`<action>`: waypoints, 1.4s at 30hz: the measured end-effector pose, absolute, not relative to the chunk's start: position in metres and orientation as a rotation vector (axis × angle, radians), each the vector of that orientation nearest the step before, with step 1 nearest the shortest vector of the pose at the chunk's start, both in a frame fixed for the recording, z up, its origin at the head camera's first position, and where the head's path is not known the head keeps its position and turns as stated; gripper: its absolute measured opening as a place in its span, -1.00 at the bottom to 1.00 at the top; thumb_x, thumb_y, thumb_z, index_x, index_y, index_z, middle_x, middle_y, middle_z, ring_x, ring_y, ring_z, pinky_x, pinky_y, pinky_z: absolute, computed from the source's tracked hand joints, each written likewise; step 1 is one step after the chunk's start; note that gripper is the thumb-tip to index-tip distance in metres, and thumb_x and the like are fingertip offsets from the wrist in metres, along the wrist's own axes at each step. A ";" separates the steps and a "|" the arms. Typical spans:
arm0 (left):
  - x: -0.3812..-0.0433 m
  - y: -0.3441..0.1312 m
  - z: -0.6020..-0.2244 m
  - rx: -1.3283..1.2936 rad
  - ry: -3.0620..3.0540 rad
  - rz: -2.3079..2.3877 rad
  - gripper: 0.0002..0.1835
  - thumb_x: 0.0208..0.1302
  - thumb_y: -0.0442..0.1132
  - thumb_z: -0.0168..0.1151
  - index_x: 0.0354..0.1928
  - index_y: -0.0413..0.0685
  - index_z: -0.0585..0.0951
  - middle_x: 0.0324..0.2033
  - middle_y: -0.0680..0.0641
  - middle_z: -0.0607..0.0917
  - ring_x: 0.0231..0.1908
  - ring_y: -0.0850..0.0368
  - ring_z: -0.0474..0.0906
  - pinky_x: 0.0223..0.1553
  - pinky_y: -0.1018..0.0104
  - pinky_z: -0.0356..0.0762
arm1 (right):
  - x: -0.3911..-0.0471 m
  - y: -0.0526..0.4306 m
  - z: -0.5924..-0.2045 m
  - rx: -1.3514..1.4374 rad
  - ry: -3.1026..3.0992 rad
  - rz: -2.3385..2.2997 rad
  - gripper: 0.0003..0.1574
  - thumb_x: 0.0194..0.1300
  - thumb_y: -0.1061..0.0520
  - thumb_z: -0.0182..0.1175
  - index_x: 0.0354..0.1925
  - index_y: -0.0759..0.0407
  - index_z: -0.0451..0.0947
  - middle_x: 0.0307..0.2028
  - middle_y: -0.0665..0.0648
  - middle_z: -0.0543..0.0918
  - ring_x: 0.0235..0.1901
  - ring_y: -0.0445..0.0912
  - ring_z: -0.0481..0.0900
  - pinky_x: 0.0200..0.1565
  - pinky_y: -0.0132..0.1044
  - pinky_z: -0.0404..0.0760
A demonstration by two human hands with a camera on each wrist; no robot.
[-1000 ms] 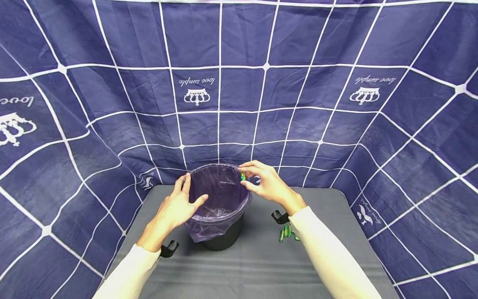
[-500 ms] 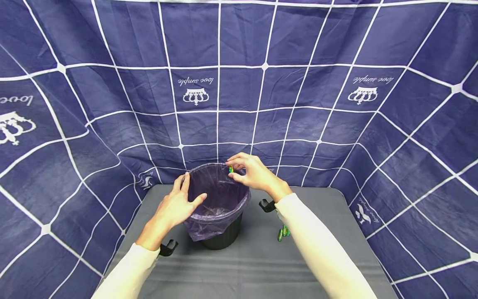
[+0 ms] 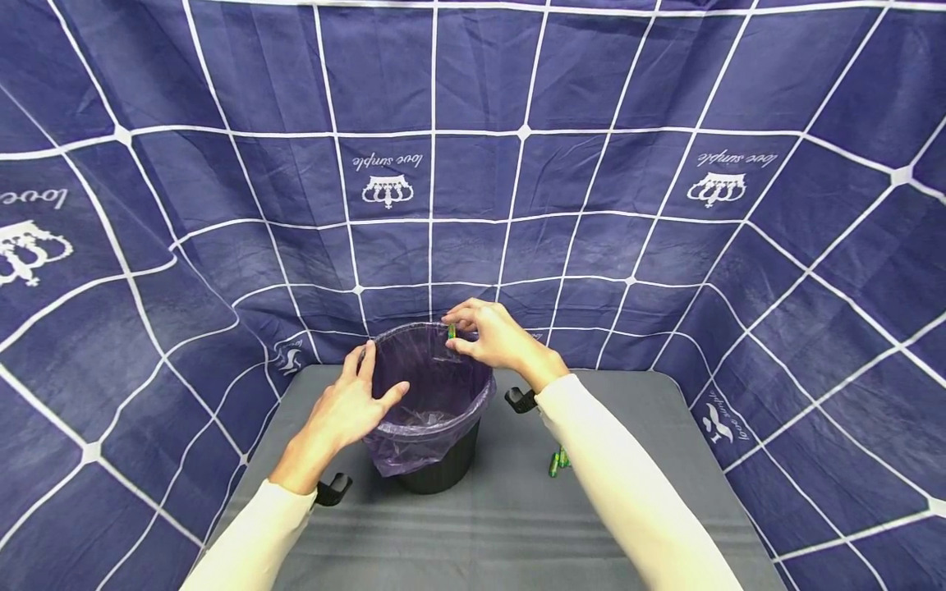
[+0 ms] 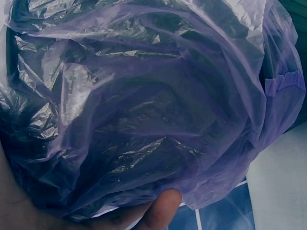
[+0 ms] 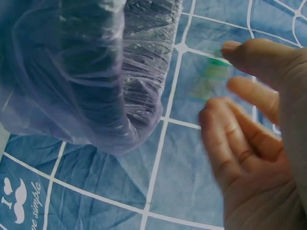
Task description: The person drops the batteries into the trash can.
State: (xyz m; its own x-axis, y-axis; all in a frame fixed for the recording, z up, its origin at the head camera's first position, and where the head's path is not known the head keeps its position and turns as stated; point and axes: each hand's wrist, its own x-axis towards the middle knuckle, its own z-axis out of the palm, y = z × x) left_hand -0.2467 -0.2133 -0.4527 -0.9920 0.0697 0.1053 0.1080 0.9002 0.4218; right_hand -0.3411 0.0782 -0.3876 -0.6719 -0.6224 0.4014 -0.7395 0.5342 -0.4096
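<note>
In the head view a black bin (image 3: 441, 478) stands left of centre, lined with a thin purple bag (image 3: 406, 454) folded over its rim. My left hand (image 3: 349, 408) rests at the bin's left rim, fingers extended and thumb spread over the opening. A finger of it shows below the bag in the left wrist view. Over the far right rim, my right hand (image 3: 493, 334) pinches a green and yellow battery (image 3: 452, 331) between thumb and fingertips. That battery is motion-blurred in the right wrist view. More green batteries (image 3: 554, 465) lie on the table, partly hidden by my right sleeve.
A grey cloth covers the table (image 3: 473, 542). Blue curtain (image 3: 473, 180) with white grid lines encloses the back and both sides, close behind the bin. A black wrist mount (image 3: 521, 400) sits under my right wrist, another black mount (image 3: 334, 490) under my left.
My right hand has moved left and slightly up with the battery, from the bin's right rim to above its far side. My sleeve now covers more of the loose batteries. The left hand stays put.
</note>
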 end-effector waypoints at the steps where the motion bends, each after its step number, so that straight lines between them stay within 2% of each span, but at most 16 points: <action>1: -0.247 -0.213 -0.453 -0.139 -2.977 -0.668 0.19 0.67 0.50 0.17 0.92 -0.15 0.01 0.84 -0.32 0.12 0.31 -0.80 0.67 0.31 -0.63 0.63 | -0.340 0.079 -0.388 1.142 -2.587 0.835 -0.49 0.54 0.12 0.58 0.33 0.31 0.81 0.32 0.24 0.83 0.18 0.14 0.94 0.32 0.00 0.85; 6: -0.247 -0.213 -0.454 -0.142 -2.975 -0.675 0.19 0.67 0.50 0.18 0.92 -0.16 0.01 0.84 -0.32 0.13 0.34 -0.77 0.67 0.32 -0.63 0.63 | -0.336 0.086 -0.388 1.137 -2.596 0.821 -0.48 0.53 0.13 0.59 0.33 0.32 0.81 0.33 0.27 0.82 0.19 0.19 0.93 0.32 0.03 0.85; 11: -0.248 -0.214 -0.453 -0.149 -2.964 -0.679 0.18 0.67 0.46 0.21 0.92 -0.17 0.02 0.84 -0.33 0.13 0.46 -0.69 0.61 0.37 -0.64 0.60 | -0.331 0.095 -0.392 1.157 -2.549 0.792 -0.53 0.55 0.15 0.55 0.30 0.34 0.82 0.29 0.29 0.84 0.15 0.19 0.93 0.29 0.06 0.85; 20: -0.248 -0.215 -0.455 -0.154 -2.956 -0.677 0.20 0.67 0.48 0.19 0.92 -0.18 0.01 0.85 -0.34 0.13 0.72 -0.57 0.34 0.44 -0.65 0.54 | -0.317 0.118 -0.409 1.152 -2.494 0.793 -0.56 0.54 0.18 0.54 0.28 0.34 0.84 0.27 0.26 0.86 0.12 0.18 0.91 0.24 0.07 0.85; 27: -0.249 -0.215 -0.454 -0.169 -2.935 -0.645 0.18 0.67 0.45 0.21 0.90 -0.21 0.05 0.83 -0.36 0.17 0.67 -0.59 0.37 0.52 -0.64 0.46 | -0.305 0.144 -0.431 1.082 -2.477 0.799 -0.60 0.55 0.17 0.55 0.27 0.24 0.86 0.26 0.21 0.86 0.12 0.09 0.91 0.24 0.03 0.87; 33: -0.250 -0.217 -0.453 -0.163 -2.948 -0.649 0.18 0.68 0.47 0.18 0.91 -0.20 0.03 0.83 -0.35 0.15 0.68 -0.59 0.36 0.53 -0.65 0.44 | -0.294 0.165 -0.456 1.039 -2.469 0.862 -0.61 0.52 0.23 0.57 0.25 0.25 0.87 0.24 0.21 0.86 0.14 0.11 0.92 0.25 0.04 0.88; 42: -0.249 -0.215 -0.452 -0.159 -2.949 -0.670 0.17 0.68 0.46 0.18 0.92 -0.18 0.02 0.84 -0.34 0.15 0.67 -0.60 0.40 0.50 -0.63 0.48 | -0.277 0.201 -0.511 0.971 -2.553 0.845 -0.63 0.48 0.25 0.59 0.21 0.20 0.88 0.20 0.15 0.88 0.14 0.09 0.93 0.23 0.11 0.87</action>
State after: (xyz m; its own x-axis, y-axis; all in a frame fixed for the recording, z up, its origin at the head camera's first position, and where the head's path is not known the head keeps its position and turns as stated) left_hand -0.2494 -0.2153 -0.4524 -0.9881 0.0768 0.1331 0.1268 0.8970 0.4234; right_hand -0.2767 0.2007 -0.5109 -0.7341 -0.5122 0.4457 -0.6770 0.6026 -0.4225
